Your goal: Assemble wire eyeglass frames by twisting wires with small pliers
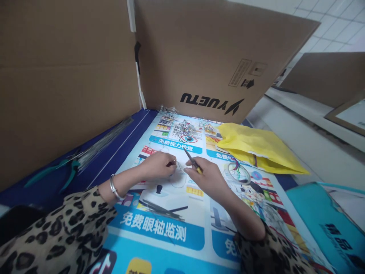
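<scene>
My left hand is closed in a pinch above the printed sheet. A thin wire shows at its fingertips, too fine to follow clearly. My right hand, just to the right, is closed around a slim pointed tool with a dark tip and a bit of yellow at the grip. The tool tip points up and left, apart from my left hand. Below the hands lies a small bundle of thin dark strips. My palms hide the rest of the tool and wire.
Cardboard walls stand at the back and left. Tangled wire lies at the back. At left are teal-handled pliers and a bundle of wires. A yellow bag, a tape roll and a teal packet lie right.
</scene>
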A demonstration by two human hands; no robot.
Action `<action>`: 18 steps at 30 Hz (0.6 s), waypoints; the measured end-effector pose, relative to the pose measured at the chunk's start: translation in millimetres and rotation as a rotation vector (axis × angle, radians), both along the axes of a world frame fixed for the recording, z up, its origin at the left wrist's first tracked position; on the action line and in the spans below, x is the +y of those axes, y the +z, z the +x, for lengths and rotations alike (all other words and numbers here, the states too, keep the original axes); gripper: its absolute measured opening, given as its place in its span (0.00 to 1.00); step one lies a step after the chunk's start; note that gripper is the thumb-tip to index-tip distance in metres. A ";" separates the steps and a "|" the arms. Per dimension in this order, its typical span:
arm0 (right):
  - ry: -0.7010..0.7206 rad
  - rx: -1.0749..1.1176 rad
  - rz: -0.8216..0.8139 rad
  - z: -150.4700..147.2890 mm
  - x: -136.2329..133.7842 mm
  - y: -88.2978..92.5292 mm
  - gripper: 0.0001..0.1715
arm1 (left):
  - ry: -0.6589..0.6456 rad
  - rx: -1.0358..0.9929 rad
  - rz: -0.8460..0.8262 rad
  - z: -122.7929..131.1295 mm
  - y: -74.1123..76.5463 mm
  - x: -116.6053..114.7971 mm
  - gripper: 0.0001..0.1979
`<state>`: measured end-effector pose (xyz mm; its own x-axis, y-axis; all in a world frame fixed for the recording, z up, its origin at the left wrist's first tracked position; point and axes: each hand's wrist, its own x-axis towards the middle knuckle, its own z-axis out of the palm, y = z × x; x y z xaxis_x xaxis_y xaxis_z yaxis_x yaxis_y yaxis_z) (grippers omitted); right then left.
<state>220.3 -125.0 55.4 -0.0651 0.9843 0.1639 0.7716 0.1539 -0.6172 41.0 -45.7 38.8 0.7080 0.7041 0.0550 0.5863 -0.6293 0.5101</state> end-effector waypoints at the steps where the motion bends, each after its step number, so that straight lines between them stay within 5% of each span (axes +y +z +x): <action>1: 0.015 -0.008 0.022 -3.3 2.5 0.1 0.09 | -0.011 0.017 0.015 2.6 1.9 -1.6 0.09; 6: 0.061 -0.033 0.041 -10.6 10.3 -3.9 0.06 | -0.074 0.010 0.030 9.8 6.5 -5.3 0.10; 18: -0.065 0.311 -0.143 3.9 15.5 -34.5 0.10 | -0.187 -0.089 0.006 12.5 -7.8 -0.5 0.09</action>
<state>224.2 -109.5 20.9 0.0295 0.9992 0.0258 0.5488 0.0053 -0.8359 53.5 -46.3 31.0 0.8187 0.5601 0.1267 0.4116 -0.7263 0.5505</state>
